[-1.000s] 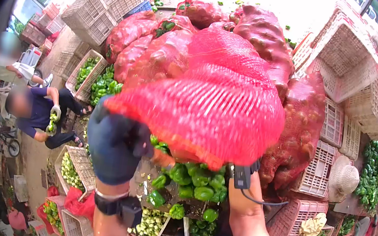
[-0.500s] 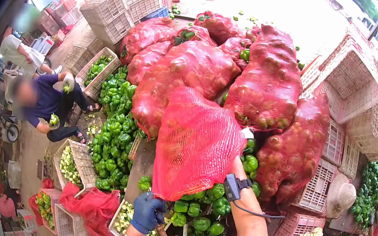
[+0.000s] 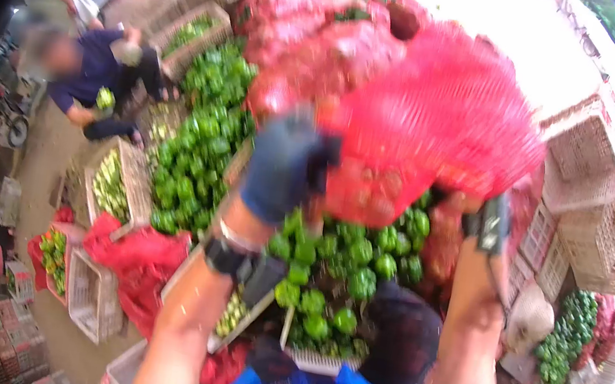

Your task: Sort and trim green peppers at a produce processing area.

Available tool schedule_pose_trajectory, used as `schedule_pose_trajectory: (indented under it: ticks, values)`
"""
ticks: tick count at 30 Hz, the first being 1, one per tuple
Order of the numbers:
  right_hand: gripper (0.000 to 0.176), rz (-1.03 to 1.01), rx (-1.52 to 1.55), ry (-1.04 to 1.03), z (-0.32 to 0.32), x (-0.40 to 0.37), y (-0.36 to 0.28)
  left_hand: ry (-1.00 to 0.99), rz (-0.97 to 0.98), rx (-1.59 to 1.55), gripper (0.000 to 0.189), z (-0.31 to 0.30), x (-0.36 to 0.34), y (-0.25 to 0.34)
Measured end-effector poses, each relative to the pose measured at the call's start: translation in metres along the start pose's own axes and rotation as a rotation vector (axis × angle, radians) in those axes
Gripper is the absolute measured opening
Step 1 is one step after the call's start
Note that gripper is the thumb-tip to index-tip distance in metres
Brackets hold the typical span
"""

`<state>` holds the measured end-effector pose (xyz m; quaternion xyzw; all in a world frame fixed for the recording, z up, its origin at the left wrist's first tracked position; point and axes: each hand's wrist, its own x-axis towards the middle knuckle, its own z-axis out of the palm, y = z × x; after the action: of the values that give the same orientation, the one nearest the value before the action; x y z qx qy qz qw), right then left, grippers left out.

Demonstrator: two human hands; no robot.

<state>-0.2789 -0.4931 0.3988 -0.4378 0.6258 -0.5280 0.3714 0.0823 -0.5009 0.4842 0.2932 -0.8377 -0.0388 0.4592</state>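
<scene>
A red mesh bag (image 3: pixel 447 109) is spread in the air in front of me, above the pepper pile, smeared by motion. My left hand (image 3: pixel 284 165), in a dark blue glove, is closed at the bag's left edge; its fingers are blurred. At the bag's lower right edge my right hand (image 3: pixel 465 202) is closed on the mesh, its fingers partly hidden by the red net. Below the bag lie loose green bell peppers (image 3: pixel 362 280), some beside and over a white crate (image 3: pixel 322 363) near my legs.
Filled red mesh sacks (image 3: pixel 291 38) stand behind the bag. More green peppers (image 3: pixel 195 175) are heaped on the left, next to a crate of pale pieces (image 3: pixel 134 190). A person (image 3: pixel 95 73) sits at the left holding a pepper. Stacked crates (image 3: pixel 585 146) and a straw hat (image 3: pixel 531 317) are on the right.
The mesh bag has gone up and to the right, opening out wider. My left hand has risen from the bag's lower corner to its left edge. My right hand has moved right; the view has shifted.
</scene>
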Motion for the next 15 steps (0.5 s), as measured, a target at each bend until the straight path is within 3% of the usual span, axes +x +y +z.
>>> schedule_pose_trajectory:
  ticks: [2, 3, 5, 8, 11, 12, 13, 15]
  values:
    - [0.042, -0.01, 0.066, -0.02, -0.007, 0.012, -0.041, 0.051, -0.287, -0.331, 0.009, -0.015, 0.027, 0.018]
    - [0.042, -0.003, 0.096, -0.026, -0.012, 0.016, -0.058, 0.069, -0.571, -0.568, 0.01, -0.021, 0.035, 0.028]
    - [0.042, -0.005, 0.131, -0.038, -0.014, 0.014, -0.075, 0.057, -0.473, -0.63, 0.009, -0.018, 0.028, 0.015]
    - [0.043, 0.009, 0.152, -0.039, -0.012, 0.006, -0.088, -0.097, -0.194, -0.323, 0.015, -0.032, 0.029, 0.0]
    - [0.043, 0.011, 0.163, -0.046, -0.009, -0.004, -0.097, 0.048, -0.246, -0.37, 0.009, -0.056, 0.054, 0.002]
    - [0.043, 0.008, 0.161, -0.047, -0.009, -0.004, -0.102, 0.14, -0.629, -0.912, 0.006, -0.074, 0.071, 0.005]
    - [0.043, 0.009, 0.162, -0.048, -0.01, -0.007, -0.106, 0.218, -0.389, -0.638, 0.033, -0.081, 0.078, 0.023]
    - [0.044, 0.006, 0.164, -0.056, -0.007, -0.012, -0.117, 0.107, -0.576, -0.833, 0.033, -0.094, 0.094, 0.025]
